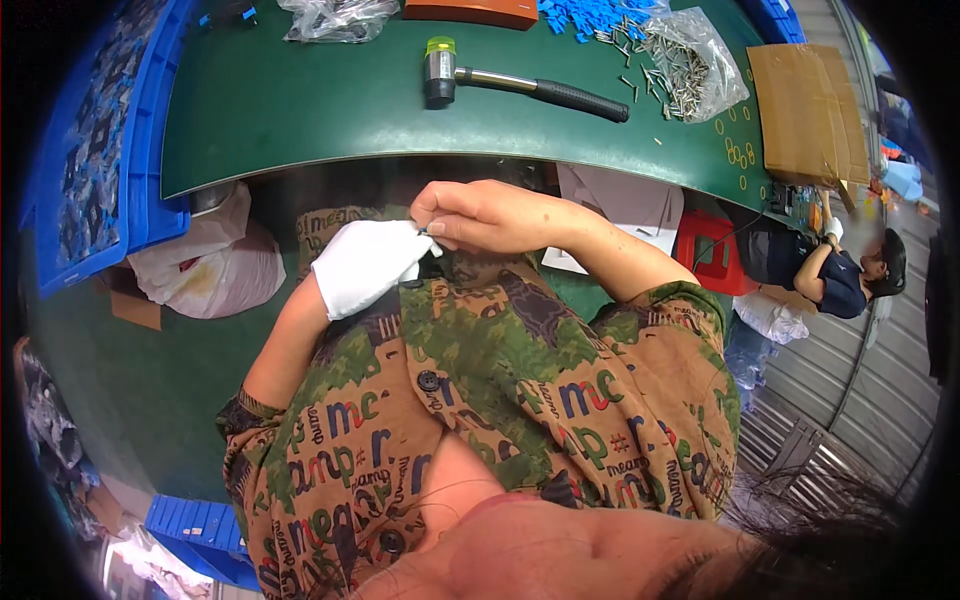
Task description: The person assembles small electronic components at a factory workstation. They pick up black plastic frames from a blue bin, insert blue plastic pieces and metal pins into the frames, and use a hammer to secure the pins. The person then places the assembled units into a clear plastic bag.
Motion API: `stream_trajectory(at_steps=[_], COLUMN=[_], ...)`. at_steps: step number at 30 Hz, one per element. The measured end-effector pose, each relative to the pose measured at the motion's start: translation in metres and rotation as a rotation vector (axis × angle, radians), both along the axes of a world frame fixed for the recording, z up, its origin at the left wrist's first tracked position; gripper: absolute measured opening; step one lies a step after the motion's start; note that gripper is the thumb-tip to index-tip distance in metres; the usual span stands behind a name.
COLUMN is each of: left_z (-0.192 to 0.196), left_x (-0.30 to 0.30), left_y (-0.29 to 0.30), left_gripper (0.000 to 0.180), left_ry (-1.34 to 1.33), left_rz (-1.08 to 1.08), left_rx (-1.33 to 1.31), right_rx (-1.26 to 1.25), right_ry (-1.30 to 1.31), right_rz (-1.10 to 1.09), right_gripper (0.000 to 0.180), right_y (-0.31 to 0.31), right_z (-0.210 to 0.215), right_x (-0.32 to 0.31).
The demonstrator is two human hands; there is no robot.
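Note:
My left hand [365, 262], in a white glove, is closed in front of my lap, just off the near edge of the green table. My bare right hand [485, 215] meets it there with thumb and forefinger pinched together. A tiny blue piece [424, 231] shows between the fingertips of both hands. Below the gloved fingers a small dark part [430, 266] peeks out, mostly hidden, and its kind is unclear. On the table beyond lies a mallet [510, 82] with a black grip and a yellow-and-black head.
Blue plastic pieces [590, 15] and metal pins [680, 85] in a clear bag lie at the far right, near yellow rings [737, 153] and a cardboard box [810, 110]. A blue crate [150, 130] of packed parts stands left. Another person [840, 275] works at right.

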State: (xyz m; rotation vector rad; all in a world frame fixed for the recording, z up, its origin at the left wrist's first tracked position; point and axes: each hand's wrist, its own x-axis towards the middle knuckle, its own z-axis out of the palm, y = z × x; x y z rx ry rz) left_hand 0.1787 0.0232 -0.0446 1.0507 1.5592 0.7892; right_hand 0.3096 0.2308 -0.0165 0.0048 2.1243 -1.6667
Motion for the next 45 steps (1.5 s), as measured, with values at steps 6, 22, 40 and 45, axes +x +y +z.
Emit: stream_trajectory(at_steps=[6, 22, 40, 45], left_z=[-0.011, -0.009, -0.015, -0.010], left_x=[0.001, 0.004, 0.010, 0.010], left_y=[-0.002, 0.000, -0.005, -0.001], left_gripper=[0.037, 0.031, 0.037, 0.038], left_ry=[0.067, 0.159, 0.103, 0.095], left_rz=[-0.069, -0.115, -0.108, -0.092], left_rx=[0.088, 0.195, 0.140, 0.040], right_rx=[0.057, 0.117, 0.131, 0.142], right_ry=[0.031, -0.022, 0.011, 0.132], right_rz=[0.062, 0.105, 0.135, 0.110], right_gripper=[0.017, 0.014, 0.016, 0.016], right_y=[0.003, 0.015, 0.001, -0.004], right_z=[0.003, 0.019, 0.014, 0.006], right_x=[-0.003, -0.009, -0.002, 0.005])
